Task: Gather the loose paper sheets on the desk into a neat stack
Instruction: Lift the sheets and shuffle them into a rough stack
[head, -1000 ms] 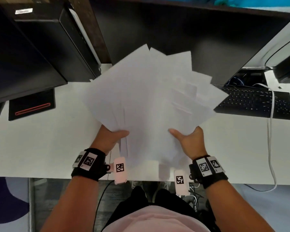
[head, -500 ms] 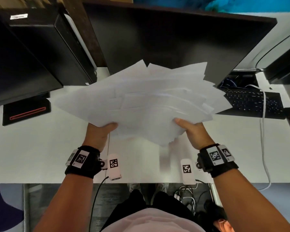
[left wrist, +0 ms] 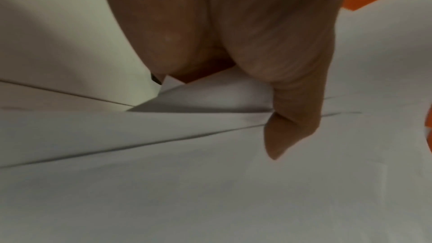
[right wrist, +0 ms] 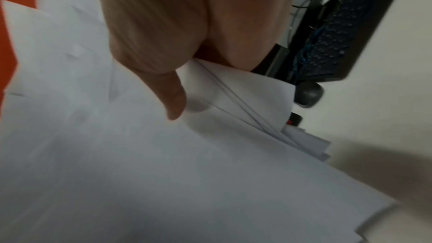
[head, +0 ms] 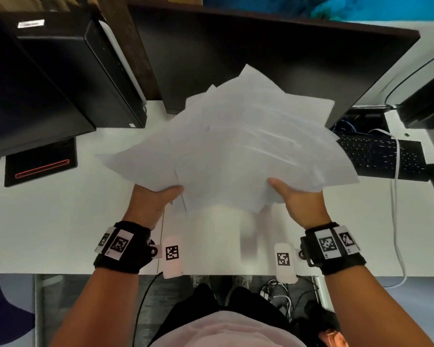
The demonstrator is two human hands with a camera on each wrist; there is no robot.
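A fanned, uneven bundle of white paper sheets (head: 236,146) is lifted above the white desk (head: 48,221), corners sticking out in several directions. My left hand (head: 156,196) grips its near left edge, thumb on top, fingers hidden beneath. My right hand (head: 296,196) grips the near right edge the same way. In the left wrist view the thumb (left wrist: 292,117) presses on overlapping paper sheets (left wrist: 187,173). In the right wrist view the thumb (right wrist: 173,99) pins the layered paper sheets (right wrist: 163,173), blurred by motion.
A dark monitor (head: 261,58) stands right behind the sheets. A black computer tower (head: 48,78) is at the left, with a flat black device (head: 40,164) before it. A black keyboard (head: 381,156) and white cable (head: 396,209) lie at the right.
The bundle has turned in my hands: its far corners now point up toward the monitor, after spreading wide to the left half a second ago. Both hands keep their grip.
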